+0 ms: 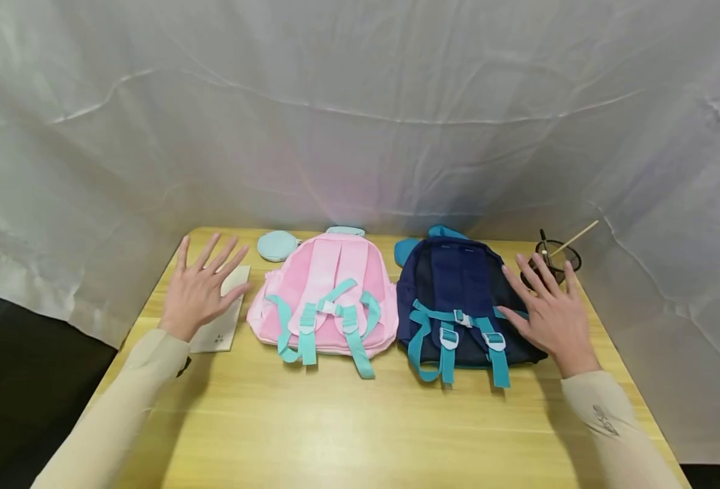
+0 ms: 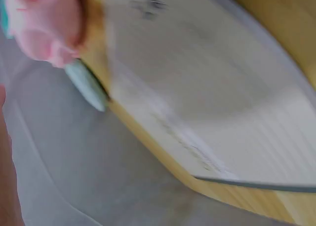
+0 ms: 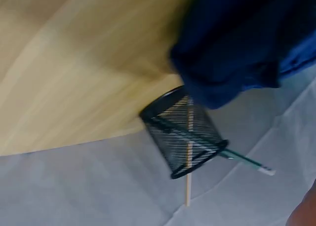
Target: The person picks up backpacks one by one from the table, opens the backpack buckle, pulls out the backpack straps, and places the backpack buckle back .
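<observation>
My left hand hovers with spread fingers over a white booklet at the table's left side, holding nothing. The left wrist view shows the booklet's pale cover up close, with small dark print. My right hand, also spread and holding nothing, overlaps the right edge of a navy backpack in the head view. To that backpack's left lies a pink backpack, straps upward. Both have teal straps and buckles. Behind my right fingers stands a black mesh pen holder, partly hidden in the head view.
A light wooden table carries everything. A pale blue round pouch lies behind the pink backpack; a blue one lies by the navy backpack. The holder contains a thin wooden stick and a pencil. Grey curtains surround the table.
</observation>
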`<state>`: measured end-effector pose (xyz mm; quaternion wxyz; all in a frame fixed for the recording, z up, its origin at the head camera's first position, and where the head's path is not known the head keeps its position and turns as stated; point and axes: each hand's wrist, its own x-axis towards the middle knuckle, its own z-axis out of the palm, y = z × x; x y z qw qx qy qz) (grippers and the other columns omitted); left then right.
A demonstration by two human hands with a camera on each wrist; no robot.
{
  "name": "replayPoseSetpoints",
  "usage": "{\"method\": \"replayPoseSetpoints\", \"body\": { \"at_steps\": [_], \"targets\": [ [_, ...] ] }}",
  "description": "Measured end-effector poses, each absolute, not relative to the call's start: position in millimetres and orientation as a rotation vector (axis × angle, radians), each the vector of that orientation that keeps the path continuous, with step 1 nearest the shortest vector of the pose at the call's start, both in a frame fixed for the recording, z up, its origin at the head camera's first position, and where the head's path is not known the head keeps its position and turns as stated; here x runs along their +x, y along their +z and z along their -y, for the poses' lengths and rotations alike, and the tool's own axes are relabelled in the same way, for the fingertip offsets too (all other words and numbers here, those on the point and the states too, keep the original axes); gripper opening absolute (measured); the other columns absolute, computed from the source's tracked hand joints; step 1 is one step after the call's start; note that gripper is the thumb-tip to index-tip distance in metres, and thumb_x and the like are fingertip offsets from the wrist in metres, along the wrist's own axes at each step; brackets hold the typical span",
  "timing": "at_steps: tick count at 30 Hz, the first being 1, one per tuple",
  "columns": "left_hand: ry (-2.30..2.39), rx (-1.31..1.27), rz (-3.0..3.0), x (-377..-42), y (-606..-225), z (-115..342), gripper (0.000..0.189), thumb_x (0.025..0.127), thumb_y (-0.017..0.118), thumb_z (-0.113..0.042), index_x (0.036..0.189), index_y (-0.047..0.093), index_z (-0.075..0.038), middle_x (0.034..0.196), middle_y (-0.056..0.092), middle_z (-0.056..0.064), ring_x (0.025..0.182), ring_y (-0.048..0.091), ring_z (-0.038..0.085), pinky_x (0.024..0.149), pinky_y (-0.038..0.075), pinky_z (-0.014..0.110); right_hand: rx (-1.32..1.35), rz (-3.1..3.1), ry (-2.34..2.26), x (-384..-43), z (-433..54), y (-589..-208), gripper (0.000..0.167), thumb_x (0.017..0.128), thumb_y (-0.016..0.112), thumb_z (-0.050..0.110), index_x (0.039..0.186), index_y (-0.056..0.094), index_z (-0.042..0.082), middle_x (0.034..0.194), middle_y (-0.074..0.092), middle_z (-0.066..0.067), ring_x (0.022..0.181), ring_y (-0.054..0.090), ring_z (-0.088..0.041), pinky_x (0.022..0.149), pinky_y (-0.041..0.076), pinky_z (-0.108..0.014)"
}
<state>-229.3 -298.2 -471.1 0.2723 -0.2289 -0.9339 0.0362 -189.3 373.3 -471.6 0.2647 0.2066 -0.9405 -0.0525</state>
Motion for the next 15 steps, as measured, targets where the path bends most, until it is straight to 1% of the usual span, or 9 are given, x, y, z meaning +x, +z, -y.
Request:
{"method": "replayPoseSetpoints", "body": {
  "at_steps": [2, 4, 6, 8, 9, 11, 15],
  "targets": [
    [0.075, -0.594, 2.544, -228.7, -463.7, 288.8, 0.081, 0.1, 0.021, -0.076, 0.159, 0.042, -0.025, 0.17, 0.032, -0.001, 0.16, 0.02, 0.027, 0.127, 0.0, 0.061, 0.566, 2.517, -0.113, -190.8, -363.7, -467.8, 0.09, 0.096, 0.014, 0.084, 0.163, 0.033, 0.027, 0.173, 0.022, 0.001, 0.16, 0.019, -0.027, 0.128, 0.003, -0.061],
    [0.032, -0.572, 2.573, -227.2, -457.8, 277.9, 0.078, 0.101, 0.022, -0.074, 0.16, 0.04, -0.027, 0.169, 0.034, 0.001, 0.159, 0.024, 0.029, 0.127, 0.003, 0.061, 0.585, 2.482, -0.079, -191.9, -351.6, -463.7, 0.089, 0.098, 0.017, 0.082, 0.16, 0.04, 0.024, 0.171, 0.029, -0.002, 0.159, 0.022, -0.028, 0.128, 0.005, -0.061],
    [-0.035, -0.557, 2.598, -225.0, -454.6, 266.0, 0.071, 0.102, 0.034, -0.067, 0.161, 0.039, -0.028, 0.166, 0.038, 0.003, 0.156, 0.03, 0.032, 0.126, 0.01, 0.063, 0.609, 2.448, -0.037, -192.7, -337.9, -459.9, 0.087, 0.099, 0.024, 0.08, 0.157, 0.047, 0.02, 0.168, 0.036, -0.006, 0.158, 0.026, -0.03, 0.128, 0.008, -0.061],
    [-0.13, -0.557, 2.61, -222.8, -453.7, 253.6, 0.068, 0.1, 0.05, -0.057, 0.16, 0.039, -0.028, 0.163, 0.044, 0.007, 0.151, 0.038, 0.035, 0.123, 0.019, 0.064, 0.629, 2.422, 0.006, -193.5, -323.1, -456.1, 0.083, 0.099, 0.032, 0.077, 0.154, 0.051, 0.018, 0.163, 0.043, -0.009, 0.155, 0.032, -0.033, 0.128, 0.01, -0.06],
    [-0.178, -0.564, 2.618, -221.7, -453.8, 247.5, 0.068, 0.098, 0.055, -0.051, 0.16, 0.039, -0.027, 0.161, 0.046, 0.008, 0.147, 0.041, 0.037, 0.12, 0.023, 0.064, 0.639, 2.414, 0.024, -194.1, -315.8, -454.3, 0.081, 0.099, 0.036, 0.075, 0.154, 0.052, 0.018, 0.162, 0.045, -0.011, 0.153, 0.034, -0.034, 0.128, 0.01, -0.059],
    [-0.283, -0.578, 2.642, -219.3, -453.7, 235.0, 0.067, 0.098, 0.06, -0.046, 0.16, 0.041, -0.025, 0.157, 0.051, 0.01, 0.141, 0.046, 0.039, 0.115, 0.029, 0.063, 0.659, 2.394, 0.059, -196.2, -301.2, -451.3, 0.078, 0.098, 0.043, 0.072, 0.153, 0.053, 0.018, 0.158, 0.049, -0.012, 0.15, 0.039, -0.035, 0.128, 0.014, -0.057],
    [-0.51, -0.604, 2.698, -214.2, -453.0, 211.8, 0.06, 0.1, 0.063, -0.042, 0.154, 0.049, -0.019, 0.148, 0.058, 0.013, 0.132, 0.053, 0.04, 0.108, 0.037, 0.061, 0.698, 2.382, 0.109, -201.3, -270.9, -447.5, 0.076, 0.099, 0.042, 0.071, 0.152, 0.054, 0.018, 0.153, 0.054, -0.013, 0.146, 0.044, -0.036, 0.125, 0.024, -0.057]
  ]
}}
